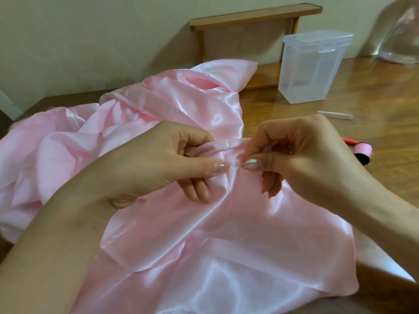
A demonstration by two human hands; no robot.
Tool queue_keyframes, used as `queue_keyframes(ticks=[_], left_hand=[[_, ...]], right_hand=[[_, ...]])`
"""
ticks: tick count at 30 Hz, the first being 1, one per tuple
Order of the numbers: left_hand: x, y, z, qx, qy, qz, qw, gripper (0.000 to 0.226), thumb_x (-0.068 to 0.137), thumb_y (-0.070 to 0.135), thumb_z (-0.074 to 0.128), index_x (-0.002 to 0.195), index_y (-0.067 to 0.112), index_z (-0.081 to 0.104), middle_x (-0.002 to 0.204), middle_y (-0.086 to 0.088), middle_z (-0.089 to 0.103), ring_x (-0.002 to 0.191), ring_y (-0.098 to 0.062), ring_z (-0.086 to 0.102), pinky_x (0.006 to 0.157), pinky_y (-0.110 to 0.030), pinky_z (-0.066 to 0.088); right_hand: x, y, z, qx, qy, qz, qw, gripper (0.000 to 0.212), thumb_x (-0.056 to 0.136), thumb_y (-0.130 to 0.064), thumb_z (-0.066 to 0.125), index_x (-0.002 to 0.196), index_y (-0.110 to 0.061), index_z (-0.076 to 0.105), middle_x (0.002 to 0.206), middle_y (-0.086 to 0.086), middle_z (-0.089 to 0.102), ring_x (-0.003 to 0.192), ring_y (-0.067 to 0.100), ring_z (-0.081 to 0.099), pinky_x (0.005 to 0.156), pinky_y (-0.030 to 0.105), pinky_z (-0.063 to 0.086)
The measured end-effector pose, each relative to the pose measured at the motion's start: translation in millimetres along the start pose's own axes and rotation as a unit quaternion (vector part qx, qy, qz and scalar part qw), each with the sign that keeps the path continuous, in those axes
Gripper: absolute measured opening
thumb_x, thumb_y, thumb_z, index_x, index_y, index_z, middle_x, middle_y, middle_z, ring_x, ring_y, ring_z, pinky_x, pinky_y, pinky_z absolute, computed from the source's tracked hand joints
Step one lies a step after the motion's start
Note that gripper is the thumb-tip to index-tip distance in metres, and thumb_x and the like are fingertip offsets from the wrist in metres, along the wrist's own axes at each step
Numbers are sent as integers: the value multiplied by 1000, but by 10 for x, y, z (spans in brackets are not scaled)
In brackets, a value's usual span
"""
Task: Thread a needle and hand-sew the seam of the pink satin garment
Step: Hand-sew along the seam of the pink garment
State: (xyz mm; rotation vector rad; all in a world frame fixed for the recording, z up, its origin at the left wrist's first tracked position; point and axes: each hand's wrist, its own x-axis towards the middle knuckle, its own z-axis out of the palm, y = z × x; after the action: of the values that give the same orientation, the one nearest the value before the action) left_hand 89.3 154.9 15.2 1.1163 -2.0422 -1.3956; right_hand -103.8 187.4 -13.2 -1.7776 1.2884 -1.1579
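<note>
Garment (pixel 204 245): pink satin, draped over the desk's (pixel 374 105) near edge and left side.
Left hand (pixel 158 168): pinches the folded seam.
Right hand (pixel 294 155): pinches the needle (pixel 242 164), which lies crosswise with its tip pointing left at the left thumb.
Thread spool (pixel 362 152): right edge.
Clear box (pixel 313 66), wooden shelf (pixel 256 17): far edge.

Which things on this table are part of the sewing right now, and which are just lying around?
In use: shiny pink satin garment, thin metal needle, left hand, right hand.
Lying about: pink thread spool, clear plastic lidded box, small clear tube, low wooden shelf.
</note>
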Motion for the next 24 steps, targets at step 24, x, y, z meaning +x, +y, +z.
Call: queue_keyframes(ticks=[24], left_hand=[[3, -43, -48, 152, 63, 59, 985, 34, 59, 43, 77, 75, 16, 63, 74, -3, 65, 72, -5, 59, 74, -29, 49]], right_hand=[[-52, -2, 79, -212, 71, -169, 960, 9, 73, -23, 69, 70, -15, 70, 62, -9, 59, 59, 12, 53, 54, 28, 43]])
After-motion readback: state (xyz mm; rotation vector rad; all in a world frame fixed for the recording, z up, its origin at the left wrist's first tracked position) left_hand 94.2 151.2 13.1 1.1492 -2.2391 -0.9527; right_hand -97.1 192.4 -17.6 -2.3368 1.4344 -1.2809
